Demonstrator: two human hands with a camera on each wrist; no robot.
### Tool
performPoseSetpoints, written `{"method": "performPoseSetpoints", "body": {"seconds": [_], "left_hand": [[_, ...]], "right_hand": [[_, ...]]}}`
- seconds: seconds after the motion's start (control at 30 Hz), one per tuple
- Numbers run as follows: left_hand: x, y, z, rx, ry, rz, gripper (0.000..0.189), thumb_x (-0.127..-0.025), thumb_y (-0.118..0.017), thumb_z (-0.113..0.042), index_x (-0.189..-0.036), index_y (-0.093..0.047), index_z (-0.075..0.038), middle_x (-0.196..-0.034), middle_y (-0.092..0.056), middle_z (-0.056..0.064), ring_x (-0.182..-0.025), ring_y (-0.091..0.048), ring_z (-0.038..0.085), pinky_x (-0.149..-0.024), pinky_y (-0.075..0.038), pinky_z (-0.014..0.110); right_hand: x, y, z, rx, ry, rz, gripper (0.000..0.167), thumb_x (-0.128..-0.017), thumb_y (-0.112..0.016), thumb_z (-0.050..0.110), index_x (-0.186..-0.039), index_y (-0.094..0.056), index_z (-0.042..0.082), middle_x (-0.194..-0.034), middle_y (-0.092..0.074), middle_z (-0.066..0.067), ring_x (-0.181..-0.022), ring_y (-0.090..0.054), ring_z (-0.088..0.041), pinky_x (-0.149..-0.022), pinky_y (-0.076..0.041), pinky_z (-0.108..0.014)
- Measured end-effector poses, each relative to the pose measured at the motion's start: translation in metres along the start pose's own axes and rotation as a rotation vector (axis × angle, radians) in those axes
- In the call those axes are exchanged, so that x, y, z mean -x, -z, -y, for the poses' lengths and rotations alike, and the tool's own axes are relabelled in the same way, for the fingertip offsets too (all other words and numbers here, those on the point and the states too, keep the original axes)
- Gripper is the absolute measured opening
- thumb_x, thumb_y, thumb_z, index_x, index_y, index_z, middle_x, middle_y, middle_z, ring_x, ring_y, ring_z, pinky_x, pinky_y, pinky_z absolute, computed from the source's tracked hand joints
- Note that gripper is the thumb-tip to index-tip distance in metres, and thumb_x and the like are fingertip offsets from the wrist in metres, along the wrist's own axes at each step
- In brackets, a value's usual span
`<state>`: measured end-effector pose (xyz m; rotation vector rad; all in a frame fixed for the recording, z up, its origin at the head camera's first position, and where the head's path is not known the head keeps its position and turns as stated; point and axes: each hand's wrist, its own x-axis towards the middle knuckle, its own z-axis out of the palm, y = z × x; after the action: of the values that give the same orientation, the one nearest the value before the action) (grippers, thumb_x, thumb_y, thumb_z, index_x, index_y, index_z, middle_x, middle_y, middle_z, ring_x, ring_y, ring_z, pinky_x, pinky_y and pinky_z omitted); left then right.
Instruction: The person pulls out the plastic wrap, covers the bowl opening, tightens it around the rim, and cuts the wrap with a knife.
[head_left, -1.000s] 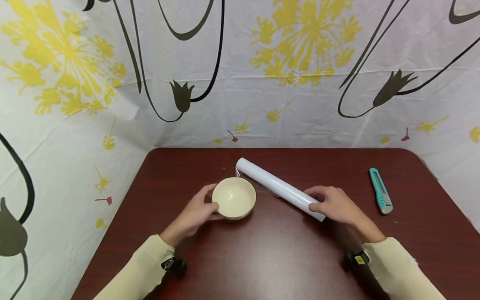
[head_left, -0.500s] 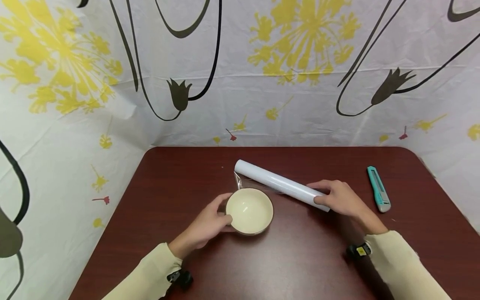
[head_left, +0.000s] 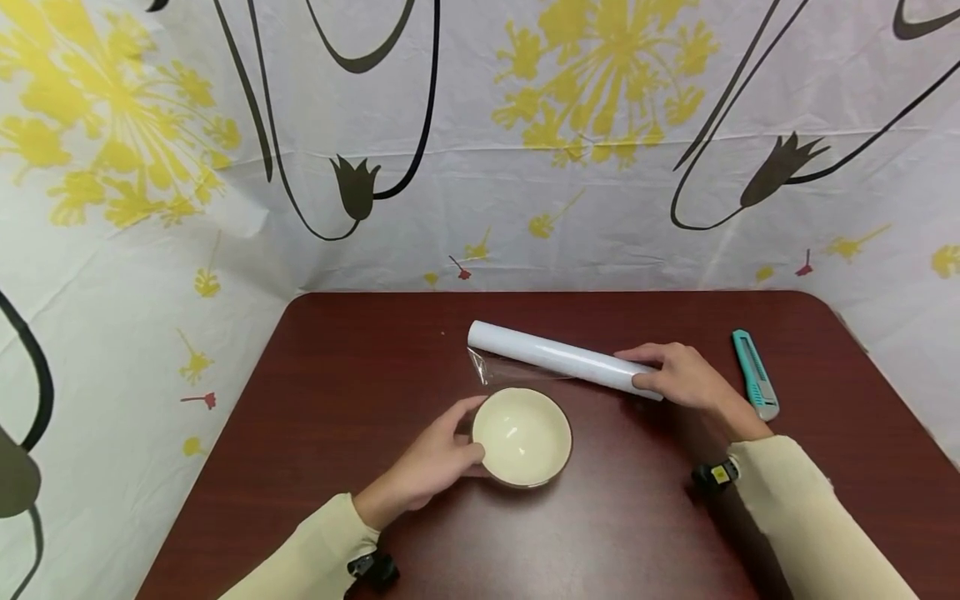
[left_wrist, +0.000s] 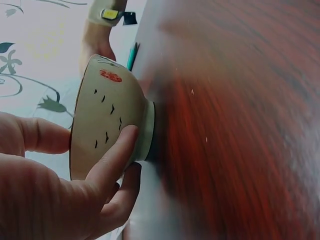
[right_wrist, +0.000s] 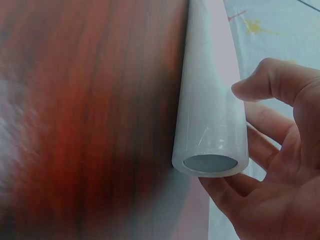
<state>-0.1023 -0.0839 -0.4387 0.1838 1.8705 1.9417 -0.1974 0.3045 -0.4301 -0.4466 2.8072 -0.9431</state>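
A cream bowl (head_left: 522, 437) with a brown rim stands upright near the middle of the table. My left hand (head_left: 431, 458) grips its left side, thumb at the rim and fingers around the outer wall. Small dark marks and a red patch decorate the bowl's outside (left_wrist: 107, 105) in the left wrist view. Behind the bowl lies a white roll of plastic wrap (head_left: 555, 354), slanting down to the right, with a clear loose flap along its front. At its right end, my right hand (head_left: 686, 379) holds the roll between thumb and fingers; the hollow core faces the right wrist camera.
A teal utility knife (head_left: 755, 375) lies to the right of my right hand. Dark red-brown wood makes up the tabletop (head_left: 360, 358). A white cloth (head_left: 420, 233) with printed flowers hangs behind the table and along its left side.
My left hand has brought the bowl to the right and nearer to me, away from the roll. With my right hand, the roll's right end has swung away from me, so it slants less.
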Motion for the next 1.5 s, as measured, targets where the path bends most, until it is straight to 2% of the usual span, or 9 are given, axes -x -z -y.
{"method": "performPoseSetpoints", "body": {"seconds": [0.33, 0.6, 0.9, 1.5], "left_hand": [[-0.005, -0.016, 0.0, 0.028, -0.003, 0.054, 0.078, -0.089, -0.054, 0.013, -0.165, -0.036, 0.006, -0.143, -0.056, 0.031, -0.108, -0.075, 0.033, -0.091, -0.068, 0.046], [-0.012, -0.026, 0.002, 0.038, 0.002, 0.059, 0.077, -0.089, -0.055, 0.012, -0.164, -0.039, 0.004, -0.146, -0.055, 0.029, -0.107, -0.076, 0.032, -0.09, -0.068, 0.045], [-0.019, -0.036, 0.003, 0.038, 0.012, 0.04, 0.078, -0.088, -0.054, 0.013, -0.164, -0.041, 0.004, -0.14, -0.059, 0.027, -0.106, -0.075, 0.032, -0.087, -0.069, 0.044], [-0.036, -0.046, -0.001, 0.019, 0.035, 0.014, 0.079, -0.085, -0.055, 0.014, -0.163, -0.047, 0.001, -0.118, -0.072, 0.024, -0.094, -0.077, 0.03, -0.08, -0.07, 0.044]], "right_hand": [[-0.017, 0.01, -0.009, -0.002, 0.025, 0.04, 0.043, -0.097, -0.075, 0.01, -0.14, -0.076, 0.004, -0.137, -0.073, -0.022, -0.102, -0.065, -0.024, -0.077, -0.054, -0.035], [-0.028, 0.014, -0.012, 0.014, 0.037, 0.05, 0.042, -0.098, -0.072, 0.008, -0.139, -0.077, 0.005, -0.138, -0.073, -0.02, -0.11, -0.066, -0.03, -0.085, -0.056, -0.039], [-0.036, 0.018, -0.017, 0.025, 0.074, 0.053, 0.042, -0.097, -0.073, 0.006, -0.138, -0.076, 0.004, -0.137, -0.073, -0.019, -0.11, -0.065, -0.029, -0.085, -0.054, -0.035], [-0.049, 0.02, -0.019, -0.005, 0.092, 0.082, 0.043, -0.099, -0.07, 0.008, -0.141, -0.075, 0.005, -0.141, -0.071, -0.02, -0.116, -0.065, -0.032, -0.091, -0.054, -0.043]]}}
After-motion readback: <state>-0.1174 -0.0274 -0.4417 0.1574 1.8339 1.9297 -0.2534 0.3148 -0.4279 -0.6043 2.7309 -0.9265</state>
